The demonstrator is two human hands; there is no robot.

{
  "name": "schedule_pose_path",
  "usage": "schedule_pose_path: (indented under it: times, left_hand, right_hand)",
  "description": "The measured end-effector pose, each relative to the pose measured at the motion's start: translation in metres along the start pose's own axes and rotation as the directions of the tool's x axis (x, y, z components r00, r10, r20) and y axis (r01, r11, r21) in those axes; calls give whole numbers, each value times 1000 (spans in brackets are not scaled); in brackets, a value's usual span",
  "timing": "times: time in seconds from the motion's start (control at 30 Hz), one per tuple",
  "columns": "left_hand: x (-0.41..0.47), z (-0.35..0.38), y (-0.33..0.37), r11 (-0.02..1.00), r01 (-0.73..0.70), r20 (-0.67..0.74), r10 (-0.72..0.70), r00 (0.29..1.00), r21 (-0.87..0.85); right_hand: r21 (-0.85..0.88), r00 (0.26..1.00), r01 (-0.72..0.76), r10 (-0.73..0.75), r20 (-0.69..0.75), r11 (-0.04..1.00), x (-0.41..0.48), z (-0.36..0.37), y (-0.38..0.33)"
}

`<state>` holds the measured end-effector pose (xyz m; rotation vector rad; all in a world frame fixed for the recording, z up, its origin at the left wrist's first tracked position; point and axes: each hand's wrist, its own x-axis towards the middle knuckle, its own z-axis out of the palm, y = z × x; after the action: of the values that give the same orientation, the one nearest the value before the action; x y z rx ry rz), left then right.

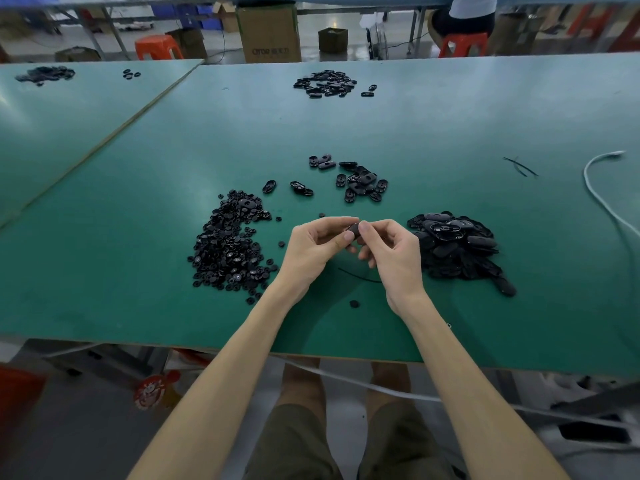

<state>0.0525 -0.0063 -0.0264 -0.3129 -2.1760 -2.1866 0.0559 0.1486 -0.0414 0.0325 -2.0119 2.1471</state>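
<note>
I am holding a small black oval plastic piece [354, 231] up off the green table [138, 209]. My left hand [317, 245] is gripping one end between thumb and curled fingers. My right hand [393, 252] is pinching the other end with its fingertips. Beneath my hands a thin black strand [360, 278] is lying. A pile of small round black parts [228, 251] is sitting just left of my left hand. A heap of black oval shells [457, 247] is lying just right of my right hand. Beyond both, a smaller cluster of oval pieces [362, 183] is resting.
</note>
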Motion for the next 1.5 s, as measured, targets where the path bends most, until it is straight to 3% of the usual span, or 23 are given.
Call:
schedule_pose_path:
  times: [0.5,1.5]
  left_hand:
    - [-2,1,7,999,34,-57,-33,998,16]
    - [1,1,-1,999,38,-71,-37,997,15]
  right_hand:
    - [0,999,-43,43,-33,999,3,0,2]
    - [-72,998,-30,34,47,997,0,0,0]
